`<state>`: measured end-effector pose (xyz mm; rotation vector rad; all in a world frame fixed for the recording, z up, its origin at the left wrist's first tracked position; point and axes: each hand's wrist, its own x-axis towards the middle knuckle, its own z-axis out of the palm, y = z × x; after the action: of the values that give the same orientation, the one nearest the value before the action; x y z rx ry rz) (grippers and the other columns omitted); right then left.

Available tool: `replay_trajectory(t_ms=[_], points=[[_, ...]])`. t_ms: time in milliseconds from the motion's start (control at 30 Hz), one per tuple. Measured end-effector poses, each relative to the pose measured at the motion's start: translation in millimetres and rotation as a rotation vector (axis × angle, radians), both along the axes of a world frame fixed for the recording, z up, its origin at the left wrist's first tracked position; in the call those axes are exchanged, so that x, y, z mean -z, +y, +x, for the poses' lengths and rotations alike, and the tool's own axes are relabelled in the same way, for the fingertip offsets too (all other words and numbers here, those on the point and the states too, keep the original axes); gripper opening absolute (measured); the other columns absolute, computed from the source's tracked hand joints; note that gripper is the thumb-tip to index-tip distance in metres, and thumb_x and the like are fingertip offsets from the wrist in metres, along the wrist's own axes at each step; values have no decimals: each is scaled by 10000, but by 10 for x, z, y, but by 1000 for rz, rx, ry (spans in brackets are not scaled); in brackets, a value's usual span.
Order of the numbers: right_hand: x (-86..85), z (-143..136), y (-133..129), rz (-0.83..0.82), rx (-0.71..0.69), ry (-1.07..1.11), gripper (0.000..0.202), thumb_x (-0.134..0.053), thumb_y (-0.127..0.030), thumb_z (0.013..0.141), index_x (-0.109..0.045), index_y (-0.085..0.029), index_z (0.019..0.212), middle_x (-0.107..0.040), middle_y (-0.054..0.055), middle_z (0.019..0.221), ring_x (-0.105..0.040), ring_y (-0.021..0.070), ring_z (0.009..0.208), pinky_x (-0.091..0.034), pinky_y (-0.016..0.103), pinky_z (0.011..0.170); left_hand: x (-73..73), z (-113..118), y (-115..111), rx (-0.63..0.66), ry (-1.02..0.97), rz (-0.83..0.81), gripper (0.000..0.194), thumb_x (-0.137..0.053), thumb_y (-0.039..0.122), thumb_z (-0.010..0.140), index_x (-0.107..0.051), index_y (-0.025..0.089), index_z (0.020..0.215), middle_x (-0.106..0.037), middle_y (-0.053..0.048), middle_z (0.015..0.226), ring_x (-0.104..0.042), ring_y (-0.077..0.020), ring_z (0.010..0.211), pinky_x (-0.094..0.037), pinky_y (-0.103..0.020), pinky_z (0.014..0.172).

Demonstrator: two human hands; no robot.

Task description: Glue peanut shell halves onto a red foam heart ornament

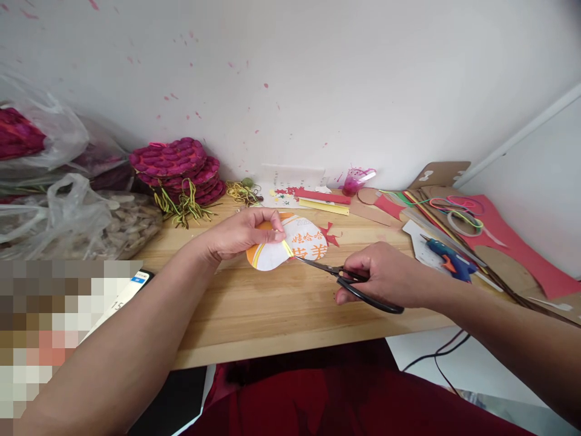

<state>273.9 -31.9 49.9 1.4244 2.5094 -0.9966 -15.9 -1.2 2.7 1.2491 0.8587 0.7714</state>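
My left hand point(247, 233) is closed in a pinch above a rounded white-and-orange printed card point(267, 257). A short thin yellow strand point(287, 248) runs down from its fingertips across the card. Whether those fingers grip the card as well, I cannot tell. My right hand point(376, 272) holds black-handled scissors point(338, 270), fingers wrapped round the handles. Their blades point left, with the tips at the strand's lower end near the card's notched edge. Behind the card lie red paper scraps point(333, 235).
At the left are a stack of magenta woven pads point(170, 160) and clear plastic bags point(113, 224). A blue glue gun point(449, 257), coloured cords point(458, 209) and red sheets point(512, 248) lie right. A stained cup point(356, 181) stands by the wall. Cables point(438, 354) hang below the table edge.
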Motion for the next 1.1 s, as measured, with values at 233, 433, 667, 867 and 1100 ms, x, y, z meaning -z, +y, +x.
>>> replay_trajectory(t_ms=[233,433,667,867,1100], points=[[-6,-8,-57,43,4,-7,458,-723,-663,723,-706,-212,643,-550,-45,536,-371,95,503,-243,267,458,-12,4,-15,-9,-66,-61,338,-873,328,640,-610,175,787,-712,-39,741,-686,-169,607,-525,-227,509],[-7,-14,-61,92,-67,-4,431,-691,-639,777,-752,-223,680,-538,-48,508,-361,88,483,-232,271,468,-26,8,-21,-9,-67,-65,307,-875,292,632,-625,171,763,-684,-12,705,-642,-131,557,-496,-201,481],[-17,15,-68,79,-106,11,381,-680,-608,806,-783,-249,727,-566,-51,537,-392,87,493,-236,265,476,-48,4,-36,18,-57,-76,331,-875,318,643,-607,163,763,-683,-14,694,-641,-130,554,-495,-194,474],[-41,-27,-106,162,-73,0,389,-688,-595,798,-739,-225,691,-599,-45,550,-412,86,499,-262,252,504,-53,-6,-35,3,-74,-83,355,-892,320,632,-612,159,777,-689,-3,702,-643,-114,560,-506,-179,485],[-9,-36,-126,222,-12,-73,456,-699,-619,749,-564,-204,614,-561,-36,558,-393,102,516,-266,258,495,-41,24,-14,-80,-146,-93,365,-911,308,607,-605,163,744,-673,13,638,-616,-97,517,-467,-157,453]])
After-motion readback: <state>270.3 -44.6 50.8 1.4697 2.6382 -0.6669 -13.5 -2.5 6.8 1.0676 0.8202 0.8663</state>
